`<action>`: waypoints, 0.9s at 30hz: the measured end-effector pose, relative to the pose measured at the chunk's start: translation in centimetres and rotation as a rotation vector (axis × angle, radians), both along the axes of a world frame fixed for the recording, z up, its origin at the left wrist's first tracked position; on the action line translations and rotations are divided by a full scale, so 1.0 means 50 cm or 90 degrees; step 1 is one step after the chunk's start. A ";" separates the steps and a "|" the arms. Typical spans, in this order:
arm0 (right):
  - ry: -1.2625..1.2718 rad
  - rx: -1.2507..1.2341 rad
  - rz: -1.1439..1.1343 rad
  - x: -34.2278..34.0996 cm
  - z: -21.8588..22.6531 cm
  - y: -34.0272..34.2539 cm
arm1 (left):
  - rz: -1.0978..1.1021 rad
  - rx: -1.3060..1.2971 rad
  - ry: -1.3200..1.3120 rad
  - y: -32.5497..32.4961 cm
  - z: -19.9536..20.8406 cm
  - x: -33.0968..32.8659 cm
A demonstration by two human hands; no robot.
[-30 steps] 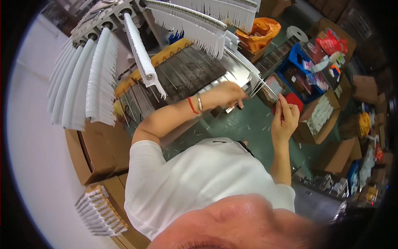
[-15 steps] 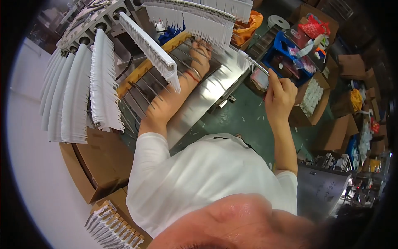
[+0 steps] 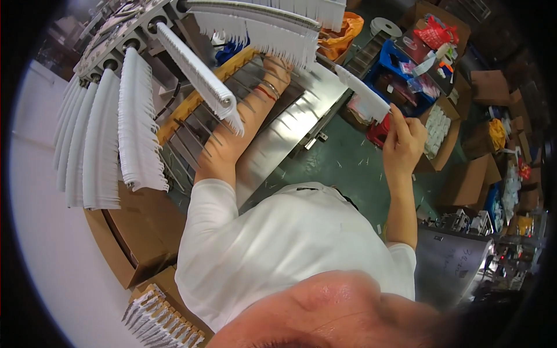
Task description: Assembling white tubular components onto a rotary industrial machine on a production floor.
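Observation:
My right hand [image 3: 404, 142] is closed in a pinch at the near end of a rod draped with a flat white strip [image 3: 364, 93], which slants away to the upper left. Just below that end is a red object [image 3: 378, 133], partly covered by the hand. My left hand [image 3: 277, 71] reaches over a yellow-edged rack of thin metal rods [image 3: 235, 64], under a hanging row of white fringed pieces [image 3: 261, 37]. Its fingers are largely hidden there. Another rod [image 3: 200, 72] full of white pieces passes above my left forearm.
More loaded rods [image 3: 136, 119] fan out from a metal machine [image 3: 107, 49] on the left. A shiny metal plate [image 3: 290, 130] lies beside my left arm. At right stand a blue crate [image 3: 380, 61] and a carton of white packets [image 3: 435, 133]. A large carton [image 3: 136, 232] stands lower left.
The rod in my right hand showed bare metal at its near end; now a broad white strip shows along it. The right hand has moved slightly right and down. Left hand stays under the fringe.

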State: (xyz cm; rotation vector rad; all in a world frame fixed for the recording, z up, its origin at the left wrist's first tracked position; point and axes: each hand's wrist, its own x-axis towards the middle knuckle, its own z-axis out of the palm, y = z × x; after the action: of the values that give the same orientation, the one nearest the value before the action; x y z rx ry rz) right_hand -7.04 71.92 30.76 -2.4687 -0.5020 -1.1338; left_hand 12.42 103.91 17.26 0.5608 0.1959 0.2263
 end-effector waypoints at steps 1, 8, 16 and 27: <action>-0.003 -0.010 0.015 0.007 0.005 0.010 | 0.174 0.353 -0.143 0.003 -0.017 -0.004; 0.042 0.103 0.012 0.061 -0.031 -0.012 | 0.193 0.885 -0.280 -0.090 -0.016 -0.096; 0.227 0.435 -0.027 0.112 -0.126 -0.281 | 0.005 0.908 -0.128 -0.218 0.180 -0.192; 0.188 0.418 0.053 0.293 -0.117 -0.476 | -0.006 1.312 -0.578 -0.509 0.257 -0.018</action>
State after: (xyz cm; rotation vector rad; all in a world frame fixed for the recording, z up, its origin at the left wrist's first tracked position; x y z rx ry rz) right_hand 7.63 48.12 24.93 -1.9616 -0.1111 -0.7248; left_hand 11.54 78.46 30.11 2.3911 -1.1010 0.6217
